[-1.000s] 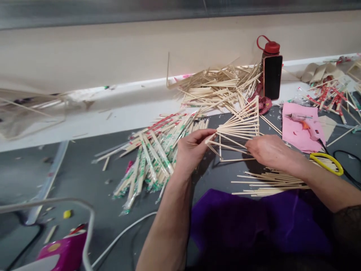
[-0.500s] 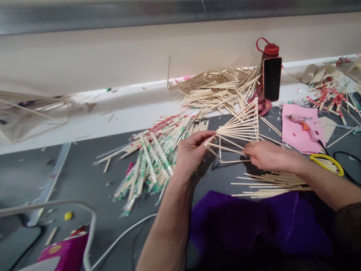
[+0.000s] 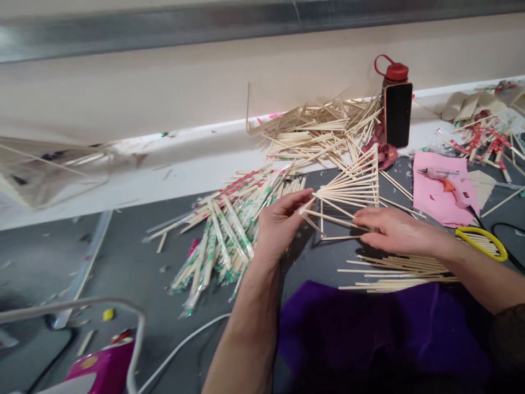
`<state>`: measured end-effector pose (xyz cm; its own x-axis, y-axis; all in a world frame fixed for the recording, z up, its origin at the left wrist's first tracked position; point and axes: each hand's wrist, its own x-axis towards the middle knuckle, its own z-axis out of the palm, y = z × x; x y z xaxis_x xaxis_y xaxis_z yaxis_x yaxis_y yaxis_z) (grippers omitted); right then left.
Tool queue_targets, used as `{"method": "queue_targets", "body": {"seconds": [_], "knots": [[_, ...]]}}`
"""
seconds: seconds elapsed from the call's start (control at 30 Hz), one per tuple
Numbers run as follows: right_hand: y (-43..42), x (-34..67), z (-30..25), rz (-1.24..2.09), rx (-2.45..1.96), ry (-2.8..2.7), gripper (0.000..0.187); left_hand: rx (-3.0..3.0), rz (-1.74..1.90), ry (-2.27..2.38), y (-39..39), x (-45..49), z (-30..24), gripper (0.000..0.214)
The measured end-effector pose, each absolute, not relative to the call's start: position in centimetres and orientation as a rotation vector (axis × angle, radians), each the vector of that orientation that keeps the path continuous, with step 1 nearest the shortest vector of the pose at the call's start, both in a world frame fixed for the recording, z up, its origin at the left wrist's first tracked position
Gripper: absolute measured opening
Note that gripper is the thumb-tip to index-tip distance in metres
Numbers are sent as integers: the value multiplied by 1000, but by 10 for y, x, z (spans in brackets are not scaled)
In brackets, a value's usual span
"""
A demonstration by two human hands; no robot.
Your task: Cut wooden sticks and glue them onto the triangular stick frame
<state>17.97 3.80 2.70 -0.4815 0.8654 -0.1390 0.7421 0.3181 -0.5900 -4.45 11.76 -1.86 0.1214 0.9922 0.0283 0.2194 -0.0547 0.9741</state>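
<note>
A fan-shaped frame of glued wooden sticks (image 3: 348,189) stands on the grey table (image 3: 123,262), its sticks meeting at a point on the left. My left hand (image 3: 279,224) pinches that pointed end, fingers closed on it. My right hand (image 3: 389,230) lies low at the frame's right side, fingers closed on one of its lower sticks. A row of bare sticks (image 3: 394,268) lies just in front of my right wrist.
Wrapped chopsticks (image 3: 221,230) are heaped left of my left hand, loose sticks (image 3: 315,131) behind. A red-capped bottle (image 3: 396,106), a glue gun (image 3: 441,178) on a pink sheet (image 3: 435,194), yellow-handled scissors (image 3: 482,241), purple cloth (image 3: 369,328), a white cable (image 3: 180,345) and a magenta device (image 3: 98,369) surround me.
My right hand has slid a little left and down along the frame's lower sticks. The left hand keeps its pinch on the pointed end. The view has shifted slightly.
</note>
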Motion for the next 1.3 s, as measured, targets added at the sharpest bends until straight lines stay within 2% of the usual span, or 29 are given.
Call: {"method": "queue_targets", "body": {"seconds": [0.5, 0.93, 1.03, 1.13, 1.3], "knots": [[30, 177, 28, 682, -1620, -2374, 23, 1537, 1106, 1296, 120, -47, -30, 26], [27, 176, 20, 428, -1627, -2496, 25, 1656, 1077, 1335, 119, -49, -28, 25], [29, 177, 18, 381, -1664, -2494, 27, 1645, 1072, 1314, 120, -50, -30, 32], [27, 183, 17, 388, -1619, -2389, 27, 1688, 1109, 1300, 122, -53, -32, 40], [12, 190, 15, 444, -1401, -1977, 19, 2001, 1144, 1241, 128, -54, -34, 33]]}}
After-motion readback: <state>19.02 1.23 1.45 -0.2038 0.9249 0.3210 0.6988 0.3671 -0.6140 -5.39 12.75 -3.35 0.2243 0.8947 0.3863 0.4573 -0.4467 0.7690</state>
